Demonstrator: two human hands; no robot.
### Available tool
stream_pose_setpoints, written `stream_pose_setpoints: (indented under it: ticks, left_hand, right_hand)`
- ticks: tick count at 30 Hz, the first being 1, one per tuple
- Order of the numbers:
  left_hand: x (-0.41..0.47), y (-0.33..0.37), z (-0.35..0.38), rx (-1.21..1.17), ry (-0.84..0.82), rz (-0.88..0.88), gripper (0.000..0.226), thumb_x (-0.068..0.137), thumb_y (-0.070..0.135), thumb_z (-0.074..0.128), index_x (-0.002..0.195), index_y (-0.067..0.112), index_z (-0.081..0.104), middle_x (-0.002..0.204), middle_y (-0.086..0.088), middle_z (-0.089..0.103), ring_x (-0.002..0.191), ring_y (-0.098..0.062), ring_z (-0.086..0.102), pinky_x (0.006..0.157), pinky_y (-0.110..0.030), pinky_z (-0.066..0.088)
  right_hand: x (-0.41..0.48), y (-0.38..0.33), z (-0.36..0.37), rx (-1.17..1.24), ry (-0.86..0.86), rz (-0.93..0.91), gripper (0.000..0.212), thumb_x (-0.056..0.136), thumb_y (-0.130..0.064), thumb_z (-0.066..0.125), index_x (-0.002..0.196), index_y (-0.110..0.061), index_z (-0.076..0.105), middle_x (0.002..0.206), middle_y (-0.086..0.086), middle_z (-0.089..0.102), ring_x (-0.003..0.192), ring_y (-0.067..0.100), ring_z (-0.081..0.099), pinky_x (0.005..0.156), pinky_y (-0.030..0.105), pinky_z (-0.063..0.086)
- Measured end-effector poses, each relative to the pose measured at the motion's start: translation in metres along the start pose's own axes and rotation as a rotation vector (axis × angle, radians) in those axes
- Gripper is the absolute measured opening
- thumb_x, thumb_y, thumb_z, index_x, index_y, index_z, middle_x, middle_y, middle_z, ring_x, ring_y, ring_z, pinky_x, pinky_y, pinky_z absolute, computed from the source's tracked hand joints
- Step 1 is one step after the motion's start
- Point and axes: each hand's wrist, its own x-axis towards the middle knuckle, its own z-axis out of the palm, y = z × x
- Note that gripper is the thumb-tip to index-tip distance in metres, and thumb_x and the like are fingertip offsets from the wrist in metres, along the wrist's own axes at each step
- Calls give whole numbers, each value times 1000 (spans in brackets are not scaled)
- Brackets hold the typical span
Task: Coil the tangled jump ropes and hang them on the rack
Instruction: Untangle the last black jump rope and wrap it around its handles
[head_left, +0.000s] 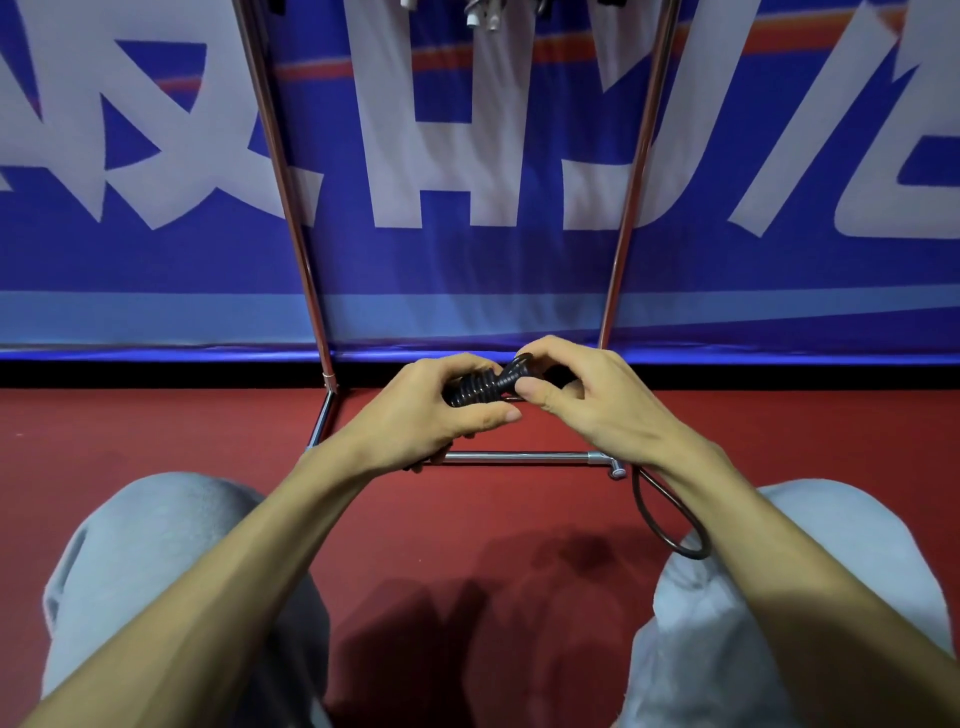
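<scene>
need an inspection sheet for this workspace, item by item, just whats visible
surface: red floor, with shadows between the knees
job's things: black jump rope wound in tight turns, held between both hands; its loose loop hangs below the right wrist; metal rack stands just ahead; white handles hang at its top
clutter: nothing seen
grippers: left hand grips the wound bundle; right hand pinches the rope at the bundle's end
cables: nothing seen besides the rope
surroundings: blue banner with white lettering behind the rack; grey trouser knees at the bottom of the view
</scene>
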Motion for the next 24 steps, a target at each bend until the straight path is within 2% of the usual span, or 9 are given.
stream_pose_setpoints:
  ticks: [2,4,8,11,14,16,20,24]
  left_hand:
    - [-1,0,0,16,-40,1,19,80,33,76,93,31,63,65,-3,56,44,-23,46,35,-23,35]
    - [-2,0,0,35,-76,9,18,79,35,77,91,32,63,65,-3,56,44,-24,48,35,-23,36]
    - [-2,-1,2,60,-42,20,20,78,36,77,89,30,61,65,-7,57,42,-22,48,35,-25,37]
    - [1,-6,3,105,34,34,24,76,40,77,91,29,61,62,-2,54,43,-18,45,38,-30,39]
    - [3,-10,3,232,118,51,31,74,51,75,93,32,59,63,5,55,47,-11,44,51,-38,44]
    - [2,-9,3,369,172,63,37,75,57,70,99,33,57,66,7,57,53,-8,47,56,-32,42]
    - [2,-6,5,556,270,131,44,78,58,65,108,28,53,76,11,60,76,-17,57,66,-32,40]
    - [3,-10,6,574,277,137,44,79,59,63,107,29,51,78,11,62,78,-20,59,66,-34,43]
  right_hand:
    - [0,1,1,-45,-19,-48,18,91,-41,55,100,-26,60,82,-26,60,75,-4,57,65,13,38]
    - [0,4,2,-111,-40,-97,30,90,-50,46,101,-26,60,90,-17,60,84,3,57,71,24,43]
    - [1,6,7,-79,12,-115,31,90,-49,41,90,-24,59,77,-15,54,72,6,51,65,30,41]
    - [3,4,13,-63,75,-107,39,89,-49,40,82,-15,58,70,-6,53,66,13,47,62,33,38]
    - [5,3,17,-32,136,-94,42,88,-47,41,78,-9,57,62,-5,48,59,9,42,58,27,33]
    - [5,0,21,25,175,-67,40,89,-41,44,74,-5,55,58,-6,42,55,9,37,54,22,28]
    - [5,-5,27,95,230,-19,37,90,-31,45,67,-2,49,54,-7,34,53,8,33,52,19,27]
    - [8,-3,28,82,194,44,38,90,-36,43,69,-5,50,55,-6,38,55,9,36,53,20,28]
